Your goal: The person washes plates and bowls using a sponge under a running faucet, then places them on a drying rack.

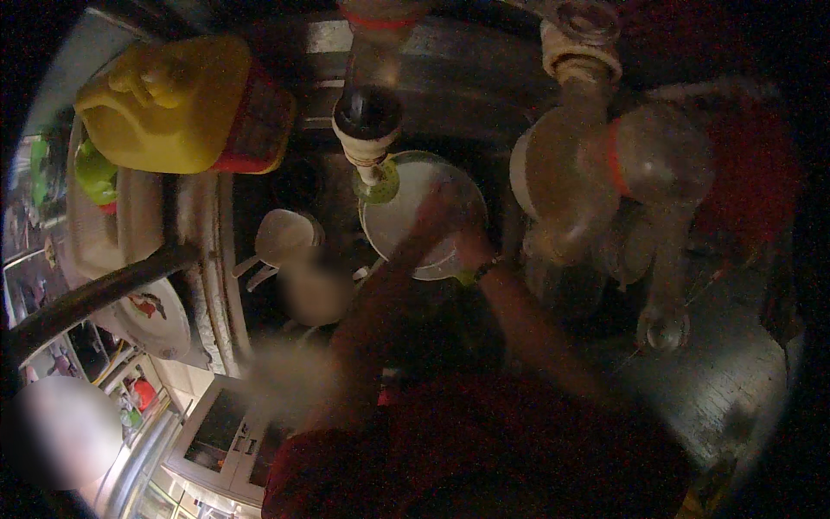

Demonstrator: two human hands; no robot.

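A round white basin [408,194] with a pale rim lies in the dark sink before me. Both hands are down inside it, close together. My left hand [433,211] is dim and blurred on the left, and my right hand [462,217] is beside it, with a dark band at the wrist. Their fingers are hard to make out, and I cannot see whether they hold anything. Above the basin's upper left rim hangs a black and white tap nozzle [368,126], with a green speckled piece [379,185] at its lower end.
Left of the basin are a white handled cup [285,237] and a blurred round item [314,292]. A yellow plastic jug [168,104] stands upper left. A decorated plate [162,318] leans lower left, near a dark bar [104,295]. Clear vessels [570,175] crowd the right.
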